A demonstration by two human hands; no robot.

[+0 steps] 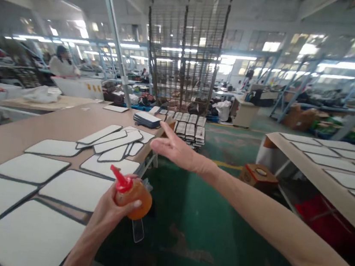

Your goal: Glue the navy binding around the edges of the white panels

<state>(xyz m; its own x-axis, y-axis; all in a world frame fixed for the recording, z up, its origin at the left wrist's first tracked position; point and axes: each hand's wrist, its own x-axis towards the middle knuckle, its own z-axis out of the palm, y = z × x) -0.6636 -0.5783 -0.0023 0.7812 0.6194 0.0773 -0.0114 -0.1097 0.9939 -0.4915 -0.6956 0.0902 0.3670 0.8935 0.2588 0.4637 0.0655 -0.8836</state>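
My left hand [117, 203] is wrapped round a squeeze bottle [138, 199] with orange contents and a red nozzle cap, tilted at the table's edge. Stretched forward with fingers extended, my right hand [175, 148] holds nothing; it is near a stack of dark-edged panels [146, 119] at the table's far corner. White panels with dark borders [61, 185] lie in rows across the brown table [59, 120]. Behind them several narrower panels [116, 140] overlap in a loose heap.
On the right, another table [309, 166] carries more white panels. A cardboard box [259, 175] sits on the green floor [200, 209] beside it. Beyond the table stand stacked panels [191, 128] and a tall wire rack [185, 56]. A person [63, 63] is at the far left.
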